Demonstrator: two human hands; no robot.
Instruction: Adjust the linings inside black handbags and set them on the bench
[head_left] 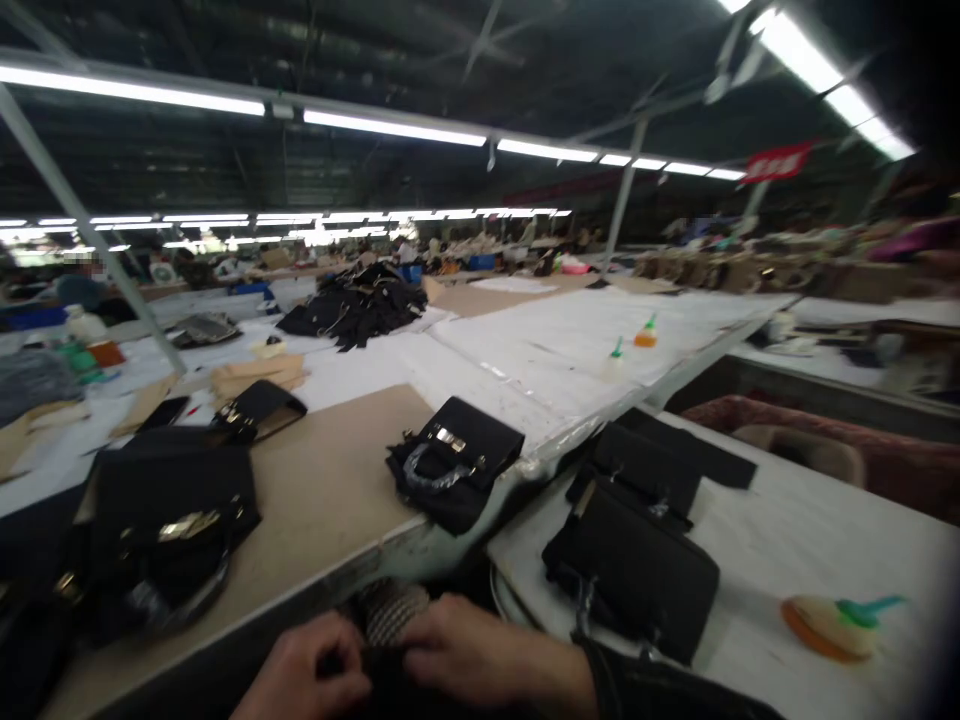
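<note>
At the bottom edge, my left hand (pixel 309 668) is curled with thumb and fingers close together. My right hand (pixel 480 648) reaches in from the right, its fingers bent down. Both appear closed at the edge of something black, too dark and cut off to name. Just beyond them is a patch of black-and-white checked cloth (pixel 391 608). Past the hands, a black handbag (pixel 469 450) with a gold clasp and plastic-wrapped handle lies at the table's edge. A larger black handbag (pixel 169 530) is to the left, and another black bag (pixel 637 565) lies right.
A glue bottle (pixel 832 628) with a green nozzle lies on the right table (pixel 757 540). Black pieces are heaped (pixel 360 305) on the far white table. A smaller black bag (pixel 262 408) rests on brown paper (pixel 337 440). A pole (pixel 97 240) stands at left.
</note>
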